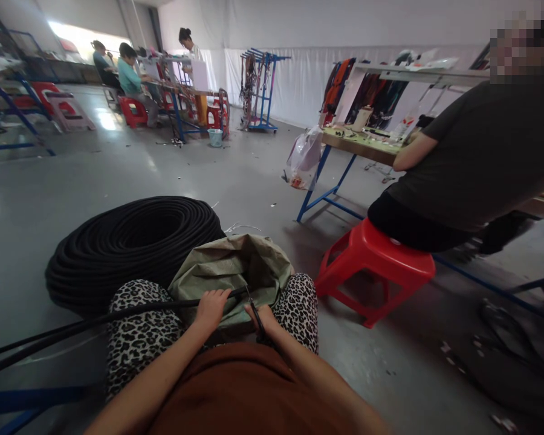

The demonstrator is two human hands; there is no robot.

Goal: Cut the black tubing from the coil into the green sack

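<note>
My left hand (214,307) is closed around a thick black cord (152,307), which runs off to the left across my leg. The cord's end points right, over the mouth of an olive-green woven sack (208,263) between my knees. In my right hand (263,317) I grip dark scissors (254,309), whose blades reach up to the cord near its end. Whether the blades touch the cord I cannot tell. Beyond my left knee lies a big coil of black cord (136,241) on the floor.
Close on the right, a person (476,163) sits on a red plastic stool (376,254) at a workbench (358,147). A plastic bag (304,157) hangs from the bench's corner. Blue metal bars (31,399) stand at lower left. Several people work at tables farther back, beside a blue rack (265,90).
</note>
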